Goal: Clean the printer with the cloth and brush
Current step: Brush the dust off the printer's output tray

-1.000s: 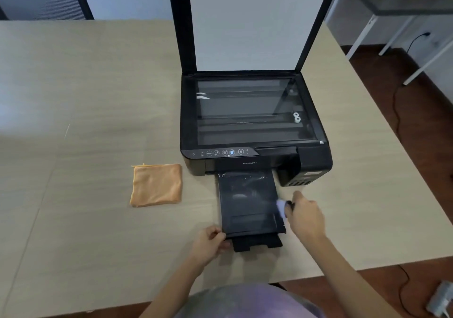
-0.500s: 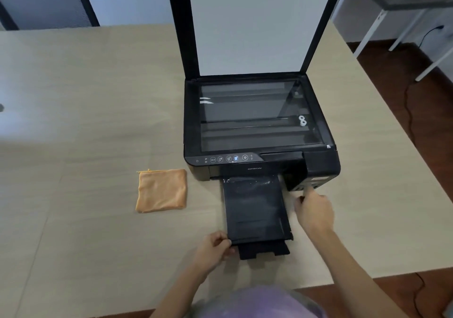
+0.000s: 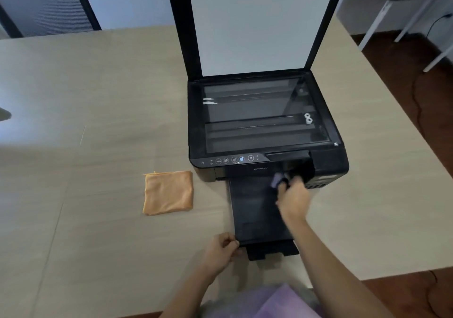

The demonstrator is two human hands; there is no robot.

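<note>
A black printer (image 3: 267, 121) stands on the table with its scanner lid (image 3: 252, 23) raised and its output tray (image 3: 255, 209) pulled out toward me. My right hand (image 3: 293, 200) grips a small brush (image 3: 277, 179) whose pale bristle end touches the top of the tray, by the paper slot. My left hand (image 3: 221, 250) pinches the tray's front left corner. A folded orange cloth (image 3: 168, 192) lies flat on the table, left of the tray, untouched.
The light wooden table (image 3: 98, 121) stretches wide to the left. A black mesh chair (image 3: 46, 6) stands behind its far left edge. On the right are brown floor with a cable (image 3: 416, 101) and white desk legs (image 3: 382, 16).
My right hand moved from the tray's right edge up and left, onto the tray near the paper slot, with the brush. The view shifted slightly. My left hand stays on the tray corner.
</note>
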